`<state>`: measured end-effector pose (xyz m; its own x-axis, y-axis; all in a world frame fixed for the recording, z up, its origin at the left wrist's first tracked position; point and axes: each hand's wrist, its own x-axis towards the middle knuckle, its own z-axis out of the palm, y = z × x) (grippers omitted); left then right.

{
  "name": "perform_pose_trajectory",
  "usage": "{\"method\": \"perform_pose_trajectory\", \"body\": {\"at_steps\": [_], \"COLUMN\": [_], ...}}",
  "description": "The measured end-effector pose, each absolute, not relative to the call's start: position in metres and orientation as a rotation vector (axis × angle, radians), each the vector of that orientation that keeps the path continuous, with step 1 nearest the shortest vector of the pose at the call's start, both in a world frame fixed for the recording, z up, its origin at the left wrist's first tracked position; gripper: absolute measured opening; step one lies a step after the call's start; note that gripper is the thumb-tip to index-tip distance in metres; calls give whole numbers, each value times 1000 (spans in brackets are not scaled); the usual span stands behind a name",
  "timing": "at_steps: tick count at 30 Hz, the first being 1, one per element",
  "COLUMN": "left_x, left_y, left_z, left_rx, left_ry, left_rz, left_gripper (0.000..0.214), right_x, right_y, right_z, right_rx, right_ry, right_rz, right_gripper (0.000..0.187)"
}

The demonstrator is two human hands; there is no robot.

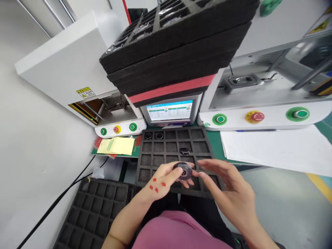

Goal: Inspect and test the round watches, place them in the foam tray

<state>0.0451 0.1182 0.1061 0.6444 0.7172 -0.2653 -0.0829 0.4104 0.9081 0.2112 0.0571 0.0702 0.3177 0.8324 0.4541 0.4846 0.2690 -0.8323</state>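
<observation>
My left hand (168, 176) grips a round black watch case (184, 171), its thumb lying across the face that is turned up and its fingers underneath. That face is shiny, with a ring and small dots at its centre. Several small red stickers (156, 190) are stuck on the back of this hand and near the wrist. Close on the right is my right hand (228, 186), thumb and fingers apart, the thumb tip near the case's edge; I cannot tell whether it touches. Beneath both hands lies a black foam tray (178, 147) with square compartments, holding another round watch case (184, 151).
Two more watch cases (159, 136) sit in the tray's far left corner. A tall stack of foam trays (176, 52) overhangs the screen (169, 111). White machines with buttons (256, 117) stand on both sides. Paper (272, 148) lies right, yellow notes (116, 145) left, another tray (95, 207) lower left.
</observation>
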Motion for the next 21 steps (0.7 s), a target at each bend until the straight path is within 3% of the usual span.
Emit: {"method": "perform_pose_trajectory", "body": {"at_steps": [10, 15, 21], "left_x": [35, 37, 37], "left_y": [110, 107, 96], "left_z": [102, 104, 126], "left_rx": [1102, 1110, 1347], "left_ry": [654, 633, 805], "left_rz": [501, 483, 467], "left_gripper": [62, 65, 49], "right_x": [199, 199, 206], "right_y": [60, 59, 54], "right_z": [85, 94, 108], "right_rx": [-1220, -1132, -976], "right_ry": [-1444, -1503, -1750], "right_rz": [306, 264, 53], "right_gripper": [11, 18, 25]}}
